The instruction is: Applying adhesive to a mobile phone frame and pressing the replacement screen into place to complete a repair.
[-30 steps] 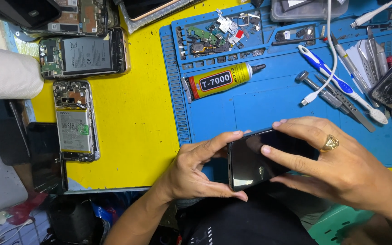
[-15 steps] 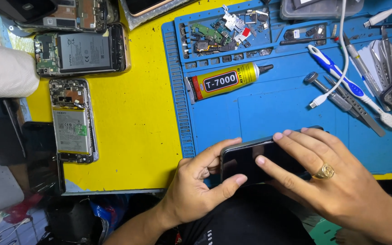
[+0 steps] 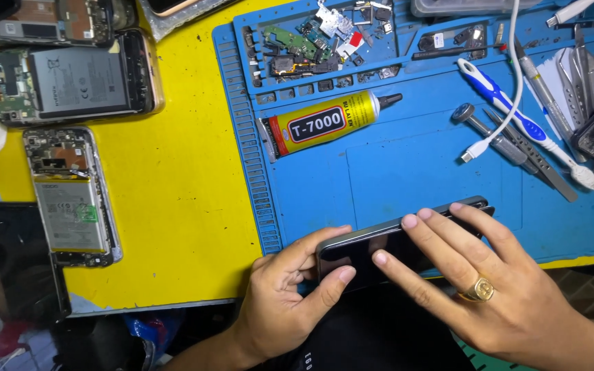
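- A black phone (image 3: 379,247) lies at the near edge of a blue work mat (image 3: 407,165), tilted, its right end raised toward the mat's middle.
- The left hand (image 3: 287,299) clamps the phone's left end, thumb on the glass, fingers curled over the far edge.
- The right hand (image 3: 496,295), wearing a gold ring (image 3: 479,290), presses flat fingers across the screen.
- A bare stretch of mat lies open just beyond the phone.
- Farther back sits a yellow glue tube (image 3: 324,122); a toothbrush (image 3: 524,127), a white cable (image 3: 510,89) and metal tools crowd the right side.
- Two opened phones (image 3: 70,137) rest on the yellow table (image 3: 173,206), well apart to the left.
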